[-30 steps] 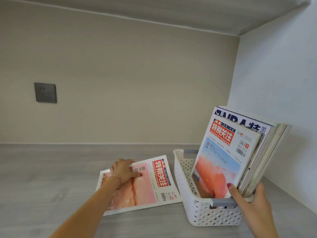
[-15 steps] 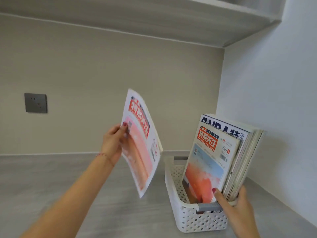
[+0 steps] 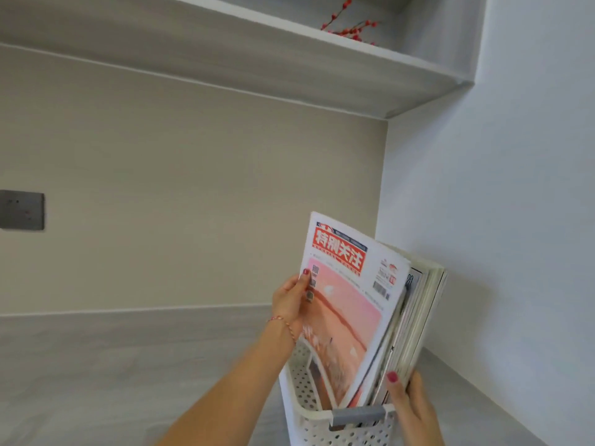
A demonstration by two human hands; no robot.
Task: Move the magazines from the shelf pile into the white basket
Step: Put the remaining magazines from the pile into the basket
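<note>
White basket (image 3: 309, 410) sits on the grey tabletop (image 3: 96, 365), lower centre-right of the frame, close to the right wall. Perforated sides, grey handle (image 3: 359, 415) on the near rim.

Contents: a stack of magazines (image 3: 418, 320) standing on end in the right part of the basket, leaning toward the right wall. Count not readable; only the page edges and a sliver of one cover show. Left part of the basket interior looks open, with a bit of dark print visible low down.

Pink-cover magazine (image 3: 341, 304), red title block at top, is upright and tilted right, lying against the front of the stack. Its lower edge is down inside the basket, behind the near rim; can't tell whether it touches the bottom.

Left hand (image 3: 291, 300): grips the pink-cover magazine at its left edge, about mid-height, thumb on the cover, fingers behind and hidden. Thin bracelet (image 3: 285, 325) on the wrist.

Right hand (image 3: 410, 403): lower right of the frame, just beside the grey handle, wrapped on the bottom end of the stack — thumb across the front, fingers round the right side.

Rest: upper shelf (image 3: 289, 62) across the top of the frame, red berry sprig (image 3: 349, 27) on it, upper centre-right. Grey wall socket plate (image 3: 22, 210) at far left, mid-height.
</note>
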